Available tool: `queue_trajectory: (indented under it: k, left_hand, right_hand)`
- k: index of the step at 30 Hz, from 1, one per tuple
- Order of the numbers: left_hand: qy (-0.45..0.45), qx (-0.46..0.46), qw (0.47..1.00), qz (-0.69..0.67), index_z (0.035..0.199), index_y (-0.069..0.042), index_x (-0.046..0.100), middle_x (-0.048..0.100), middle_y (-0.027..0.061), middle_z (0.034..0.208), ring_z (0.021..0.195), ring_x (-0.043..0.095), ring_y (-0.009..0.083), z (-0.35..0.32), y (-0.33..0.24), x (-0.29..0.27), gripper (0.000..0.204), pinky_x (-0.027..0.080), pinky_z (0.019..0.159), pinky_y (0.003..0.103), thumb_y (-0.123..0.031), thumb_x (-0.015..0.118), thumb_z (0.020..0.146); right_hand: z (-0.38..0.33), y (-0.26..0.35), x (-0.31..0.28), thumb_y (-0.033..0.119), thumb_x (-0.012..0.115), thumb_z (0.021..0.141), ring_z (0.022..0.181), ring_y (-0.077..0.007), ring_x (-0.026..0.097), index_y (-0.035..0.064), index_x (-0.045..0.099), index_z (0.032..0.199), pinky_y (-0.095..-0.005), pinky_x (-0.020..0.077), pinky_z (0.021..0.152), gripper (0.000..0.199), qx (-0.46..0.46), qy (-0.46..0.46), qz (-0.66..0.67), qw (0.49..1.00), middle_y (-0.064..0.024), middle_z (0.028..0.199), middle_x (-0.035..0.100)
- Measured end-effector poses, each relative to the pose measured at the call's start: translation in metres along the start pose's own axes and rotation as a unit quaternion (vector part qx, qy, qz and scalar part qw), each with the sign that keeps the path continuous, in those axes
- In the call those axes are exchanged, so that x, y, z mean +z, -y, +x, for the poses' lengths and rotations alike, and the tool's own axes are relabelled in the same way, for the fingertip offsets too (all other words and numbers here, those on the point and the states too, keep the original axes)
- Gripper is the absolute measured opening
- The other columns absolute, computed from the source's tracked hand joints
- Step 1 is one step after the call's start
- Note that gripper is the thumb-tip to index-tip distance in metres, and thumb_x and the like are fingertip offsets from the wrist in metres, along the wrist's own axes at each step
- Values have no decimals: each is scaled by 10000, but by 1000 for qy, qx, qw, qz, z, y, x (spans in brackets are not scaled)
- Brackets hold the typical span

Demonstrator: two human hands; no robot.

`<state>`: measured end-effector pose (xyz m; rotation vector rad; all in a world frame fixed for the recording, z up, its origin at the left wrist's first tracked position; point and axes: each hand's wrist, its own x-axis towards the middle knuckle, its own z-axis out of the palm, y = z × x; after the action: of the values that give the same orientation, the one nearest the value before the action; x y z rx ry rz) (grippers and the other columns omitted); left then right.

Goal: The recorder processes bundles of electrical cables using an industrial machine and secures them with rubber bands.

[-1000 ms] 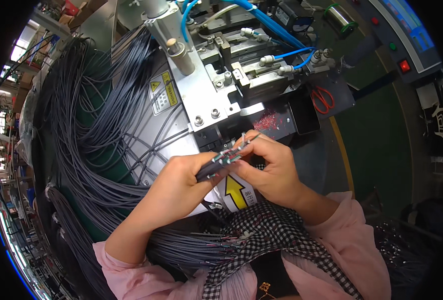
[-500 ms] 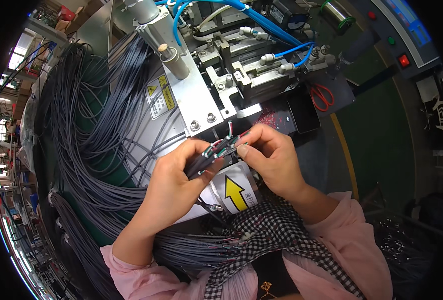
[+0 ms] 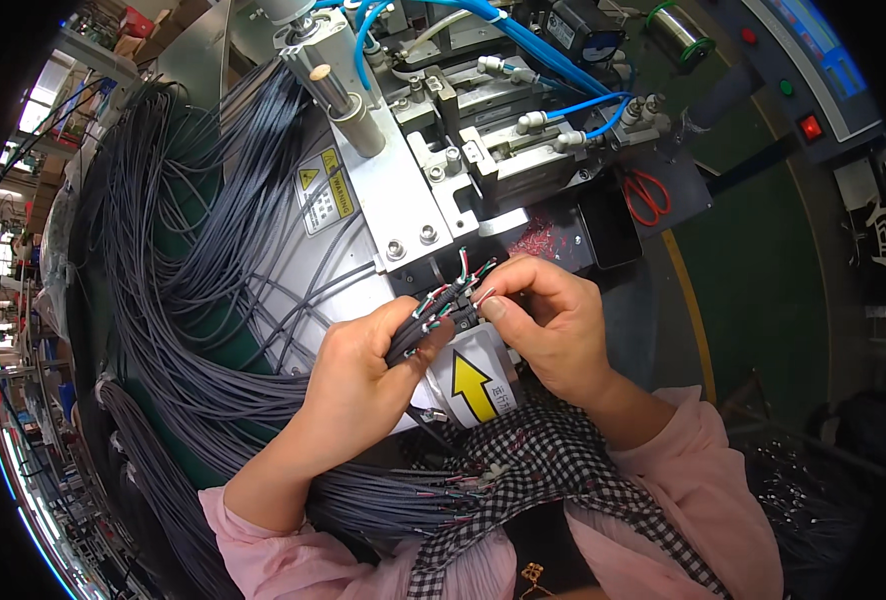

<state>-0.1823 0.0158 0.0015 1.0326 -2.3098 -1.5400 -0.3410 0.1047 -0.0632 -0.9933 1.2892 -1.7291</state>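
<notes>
My left hand [image 3: 358,365] is closed round a small bunch of dark grey cables [image 3: 410,338]. Their stripped ends point up and right and show thin red, green, white and black wires [image 3: 447,300]. At those ends, my right hand [image 3: 553,320] pinches thumb and forefinger together on a thin wire [image 3: 485,296] of one cable. The other fingers of the right hand are curled in. Just beyond both hands stands a metal machine [image 3: 393,200] with a flat plate and bolts. Below them sits a white cover with a yellow arrow [image 3: 474,385].
Long grey cables [image 3: 153,290] hang in thick bundles on the left, and another bundle [image 3: 393,497] lies across my lap. Red wire scraps [image 3: 535,241], a black tray [image 3: 611,228] and red-handled scissors [image 3: 647,196] are right of the machine. A control panel [image 3: 813,70] stands far right.
Both hands have shifted slightly to the right with the cables. My right fingertips have moved a little on the wire ends, which now fan out more.
</notes>
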Motion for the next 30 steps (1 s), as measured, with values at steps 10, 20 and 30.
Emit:
queue_trajectory:
  k: [10, 20, 30]
  left_hand:
    - [-92, 157, 981, 73, 855, -17, 607, 530, 10, 635, 540, 484, 100, -2, 7, 5, 103, 368, 495, 260, -74, 681, 812]
    - [-164, 393, 796, 430, 700, -93, 509, 386, -5, 560, 466, 426, 124, 8, 11, 11, 155, 301, 434, 281, -86, 663, 682]
    - [-103, 318, 826, 453, 698, -80, 504, 430, 22, 566, 470, 461, 173, 16, 10, 15, 180, 343, 445, 310, -104, 670, 762]
  right_hand:
    - [10, 18, -19, 16, 613, 854, 712, -39, 572, -9, 634, 873, -184, 459, 641, 38, 189, 119, 121, 967, -6, 791, 633]
    - [8, 10, -14, 16, 612, 836, 624, -18, 469, 6, 588, 787, -182, 389, 551, 55, 129, 60, -48, 989, 39, 701, 552]
    - [12, -7, -12, 7, 598, 817, 614, -6, 412, 7, 543, 753, -179, 335, 528, 85, 106, 49, -154, 981, 48, 678, 495]
